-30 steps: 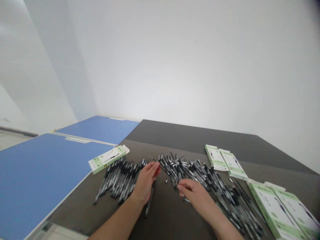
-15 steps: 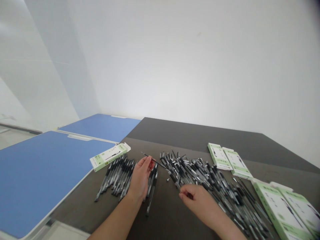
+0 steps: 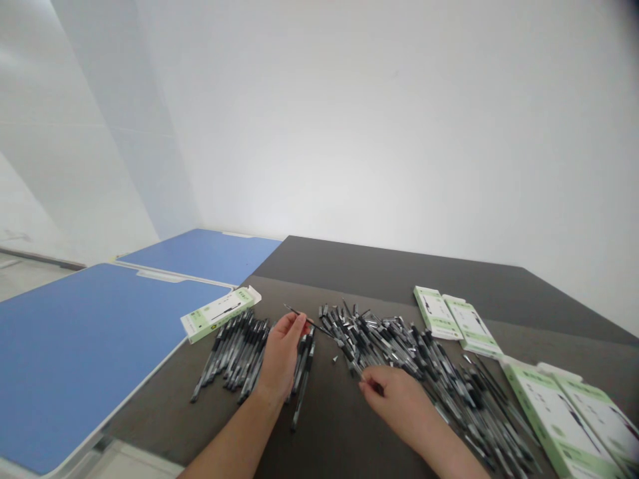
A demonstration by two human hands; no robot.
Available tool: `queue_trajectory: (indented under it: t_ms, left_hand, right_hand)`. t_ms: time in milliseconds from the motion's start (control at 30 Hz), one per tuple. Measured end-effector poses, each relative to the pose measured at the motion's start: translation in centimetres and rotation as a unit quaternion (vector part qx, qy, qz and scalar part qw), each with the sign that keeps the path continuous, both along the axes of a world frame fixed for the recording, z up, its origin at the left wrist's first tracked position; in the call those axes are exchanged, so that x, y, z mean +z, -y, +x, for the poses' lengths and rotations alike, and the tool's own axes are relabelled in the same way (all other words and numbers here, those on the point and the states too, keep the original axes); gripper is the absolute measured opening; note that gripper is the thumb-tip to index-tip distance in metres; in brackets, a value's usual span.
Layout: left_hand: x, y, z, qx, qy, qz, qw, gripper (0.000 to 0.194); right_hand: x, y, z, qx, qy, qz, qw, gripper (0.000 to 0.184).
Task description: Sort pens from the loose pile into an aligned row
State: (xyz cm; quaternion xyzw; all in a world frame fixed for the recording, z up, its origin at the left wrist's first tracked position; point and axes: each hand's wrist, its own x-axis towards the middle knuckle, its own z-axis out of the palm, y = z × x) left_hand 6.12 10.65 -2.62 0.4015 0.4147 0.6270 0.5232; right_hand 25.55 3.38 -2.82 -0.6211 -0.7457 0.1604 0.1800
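My left hand (image 3: pixel 283 352) is closed in a pinch around a thin dark pen refill (image 3: pixel 319 327). One pointed end sticks out to the upper left and the other slants down to the right. My right hand (image 3: pixel 392 396) has its fingers curled around the lower end of a clear pen barrel (image 3: pixel 351 359) with a black grip, tilted up to the left. The barrel's upper end is close to the refill's right end; whether they touch I cannot tell. Left of and beneath my left hand lie several pens (image 3: pixel 234 352). A jumbled pile of pen parts (image 3: pixel 399 339) spreads beyond my right hand.
A green-and-white pen box (image 3: pixel 219 313) lies at the left behind the pens. More such boxes (image 3: pixel 472 322) are at the right, with larger-looking ones (image 3: pixel 574 419) nearer me. Blue-topped tables (image 3: pixel 100 339) adjoin the dark table (image 3: pixel 349 266) on the left; a white wall rises behind.
Almost nothing differs. The refill and my left hand have shifted very slightly right, and the whole view has moved a little.
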Motion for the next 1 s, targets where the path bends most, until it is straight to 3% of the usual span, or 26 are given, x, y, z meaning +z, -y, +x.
queue_trajectory:
  t_ms: [800,1000]
  left_hand:
    - [-0.66,-0.25,-0.32,0.032,-0.006,0.001,0.999,0.025]
    - [-0.37,-0.18,-0.12,0.015,-0.013,-0.007,1.000,0.024]
  right_hand:
    - [0.21,0.11,0.02,0.017,0.013,-0.001,1.000,0.020]
    - [0.23,0.13,-0.05,0.014,0.018,0.006,1.000,0.019]
